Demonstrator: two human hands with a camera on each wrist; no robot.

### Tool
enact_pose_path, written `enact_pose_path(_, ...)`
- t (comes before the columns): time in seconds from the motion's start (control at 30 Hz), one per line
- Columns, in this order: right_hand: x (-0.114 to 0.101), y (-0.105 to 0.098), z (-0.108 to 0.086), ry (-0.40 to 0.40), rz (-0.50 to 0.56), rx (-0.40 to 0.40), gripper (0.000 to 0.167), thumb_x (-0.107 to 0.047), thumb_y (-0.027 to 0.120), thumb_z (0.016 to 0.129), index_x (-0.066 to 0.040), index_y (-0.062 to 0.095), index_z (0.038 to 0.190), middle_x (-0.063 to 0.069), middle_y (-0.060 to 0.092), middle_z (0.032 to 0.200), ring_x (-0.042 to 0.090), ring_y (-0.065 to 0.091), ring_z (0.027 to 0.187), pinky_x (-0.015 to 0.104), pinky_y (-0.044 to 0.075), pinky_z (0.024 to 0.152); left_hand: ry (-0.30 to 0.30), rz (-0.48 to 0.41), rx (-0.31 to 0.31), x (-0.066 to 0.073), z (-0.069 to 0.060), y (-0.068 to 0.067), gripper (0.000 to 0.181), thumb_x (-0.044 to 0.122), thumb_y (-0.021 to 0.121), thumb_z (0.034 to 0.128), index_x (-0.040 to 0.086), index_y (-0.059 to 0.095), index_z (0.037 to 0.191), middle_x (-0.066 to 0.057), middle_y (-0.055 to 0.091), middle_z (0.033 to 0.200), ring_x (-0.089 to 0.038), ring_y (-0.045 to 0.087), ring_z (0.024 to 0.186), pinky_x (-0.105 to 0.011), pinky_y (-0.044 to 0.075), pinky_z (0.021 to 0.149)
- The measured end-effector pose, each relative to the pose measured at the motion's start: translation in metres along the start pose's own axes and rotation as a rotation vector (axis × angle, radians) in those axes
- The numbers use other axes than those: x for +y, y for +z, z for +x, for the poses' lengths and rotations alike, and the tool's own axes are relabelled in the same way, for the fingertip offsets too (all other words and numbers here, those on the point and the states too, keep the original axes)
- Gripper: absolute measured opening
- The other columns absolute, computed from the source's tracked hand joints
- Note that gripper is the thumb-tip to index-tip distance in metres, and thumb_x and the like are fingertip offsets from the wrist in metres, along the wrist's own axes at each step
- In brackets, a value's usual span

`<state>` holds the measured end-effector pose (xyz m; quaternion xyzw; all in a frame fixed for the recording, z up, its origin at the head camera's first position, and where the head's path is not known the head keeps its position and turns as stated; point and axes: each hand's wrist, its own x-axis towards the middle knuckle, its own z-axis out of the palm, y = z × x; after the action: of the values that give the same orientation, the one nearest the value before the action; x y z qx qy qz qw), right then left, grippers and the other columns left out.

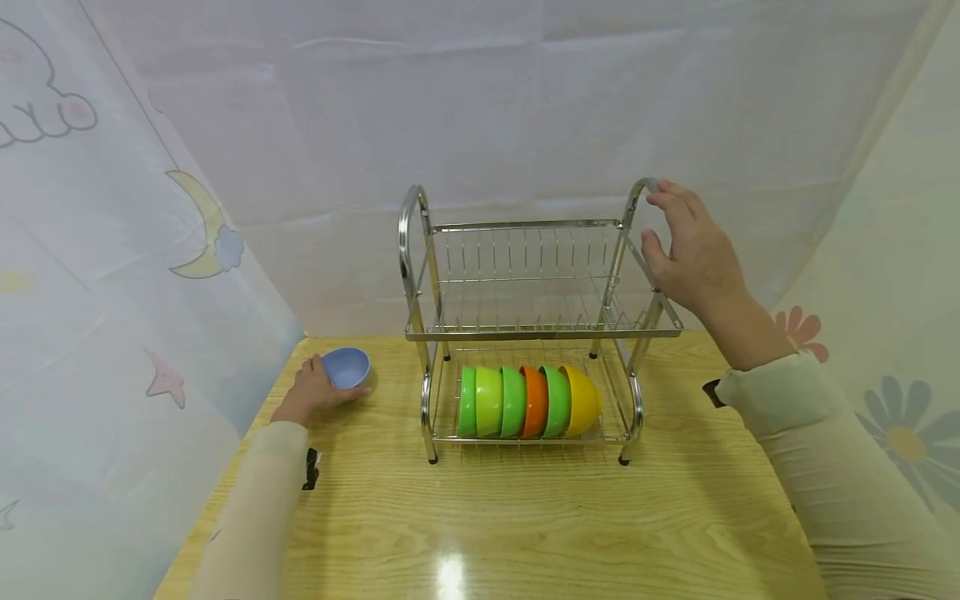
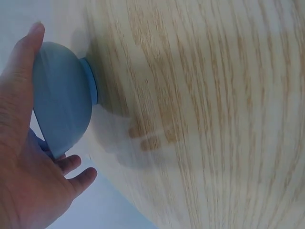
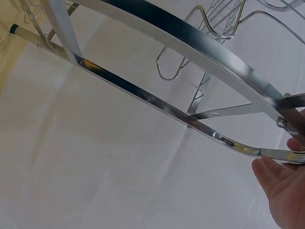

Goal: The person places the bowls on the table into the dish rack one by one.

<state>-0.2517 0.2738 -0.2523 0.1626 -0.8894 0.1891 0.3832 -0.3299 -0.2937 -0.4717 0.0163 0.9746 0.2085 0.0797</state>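
A small blue bowl [image 1: 347, 367] sits at the table's left side. My left hand [image 1: 318, 390] holds it from the left, the thumb along its near side and fingers around the other. In the left wrist view the bowl [image 2: 64, 98] shows its outer wall and foot ring. My right hand [image 1: 693, 250] is at the top right handle of a two-tier metal dish rack [image 1: 543, 335], fingers extended and thumb apart. The right wrist view has fingertips [image 3: 267, 171] against the curved rail [image 3: 238, 147]; part of that hand is cut off.
On the rack's lower tier several green bowls [image 1: 513, 404], an orange bowl [image 1: 534, 404] and a yellow bowl [image 1: 583, 402] stand on edge in a row. The upper tier [image 1: 525, 279] has wire slots. Patterned cloth walls [image 1: 225, 242] border the wooden table [image 1: 525, 517].
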Motion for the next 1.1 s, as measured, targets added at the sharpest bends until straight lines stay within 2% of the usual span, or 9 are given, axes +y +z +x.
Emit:
enact_pose_path(0.17,-0.001,-0.001,0.001,0.014,-0.003,-0.009,0.045,-0.011,0.055,0.100,0.001,0.050,0.144,0.015,0.041,0.157,0.046,0.061,0.087,0.055,0.047,0.068,-0.005,-0.018,0.006,0.002,-0.002,0.003,0.136,0.064,0.074,0.0814,-0.017,-0.010,0.152,-0.046,0.008,0.153,-0.062,0.018,0.140,-0.072,0.034,0.106)
enact_pose_path(0.4,-0.001,-0.002,0.001,0.001,-0.019,-0.001,0.045,-0.011,0.055,0.100,0.002,0.050,0.143,0.015,0.042,0.157,0.041,0.060,0.075,0.050,0.044,0.061,0.002,-0.040,0.030,0.004,-0.003,0.004,0.130,0.057,0.074,0.0844,-0.015,-0.010,0.153,-0.045,0.012,0.149,-0.060,0.025,0.136,-0.071,0.039,0.102)
enact_pose_path(0.73,-0.002,-0.001,-0.001,-0.004,-0.001,0.002,0.044,-0.010,0.054,0.100,0.003,0.050,0.142,0.016,0.041,0.156,0.046,0.060,0.092,0.055,0.048,0.069,0.000,-0.047,0.046,-0.002,0.001,0.012,0.128,0.057,0.073,0.0842,-0.016,-0.007,0.153,-0.045,0.012,0.149,-0.060,0.026,0.136,-0.070,0.039,0.103)
enact_pose_path(0.93,-0.002,0.000,0.000,-0.021,-0.022,0.026,0.043,-0.009,0.054,0.100,0.003,0.051,0.141,0.017,0.043,0.155,0.041,0.059,0.076,0.047,0.043,0.059,0.001,-0.028,0.058,-0.002,0.004,0.014,0.129,0.059,0.073,0.0840,-0.018,-0.005,0.153,-0.047,0.015,0.147,-0.061,0.027,0.135,-0.070,0.039,0.103)
enact_pose_path(1.1,-0.002,0.002,0.000,-0.014,-0.019,0.022,0.042,-0.011,0.053,0.101,0.003,0.051,0.141,0.016,0.042,0.156,0.040,0.060,0.079,0.046,0.043,0.061,-0.009,-0.027,0.058,0.000,0.005,0.014,0.129,0.059,0.072,0.0850,-0.018,-0.006,0.153,-0.046,0.014,0.148,-0.060,0.026,0.136,-0.070,0.039,0.104)
